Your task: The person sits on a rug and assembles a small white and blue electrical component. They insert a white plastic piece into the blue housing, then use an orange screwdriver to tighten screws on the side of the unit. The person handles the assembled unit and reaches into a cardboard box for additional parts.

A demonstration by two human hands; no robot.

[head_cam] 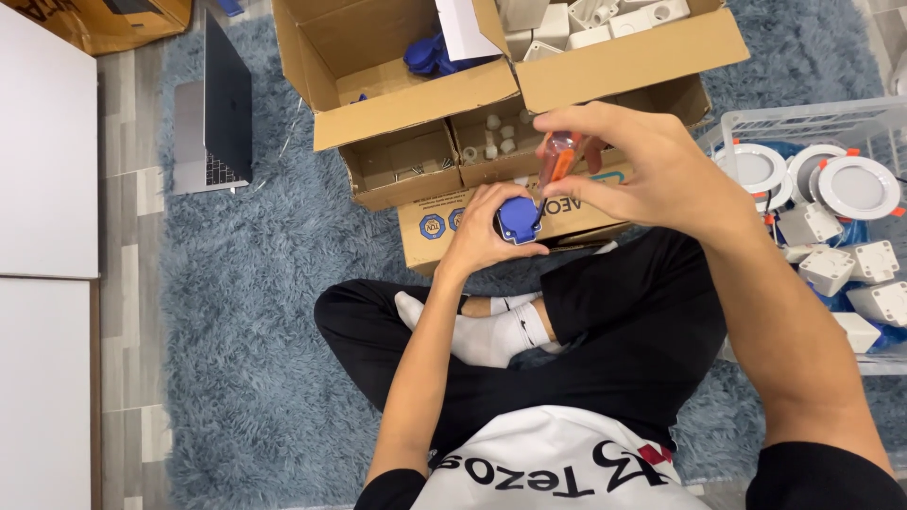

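Far left: 1 open laptop (213, 113) on the grey-blue shag rug (246, 312), white panels (47, 142) beside it. Person seated cross-legged, white socks showing. Left hand (482, 231) closed around 1 blue socket insert (519, 219), held face-up over the lap, near the front of the cardboard box (425, 94). Right hand (642, 170) pinches an orange-handled screwdriver (559, 159) upright, fingers curled on the handle, tip at the insert; contact point too small to confirm. Judgement: fastening in progress, screw not shown seated. Box holds more blue parts (430, 55), small white fittings (496, 137), white housings (605, 19). Far right: clear crate (803, 118) with round white downlights (855, 187).
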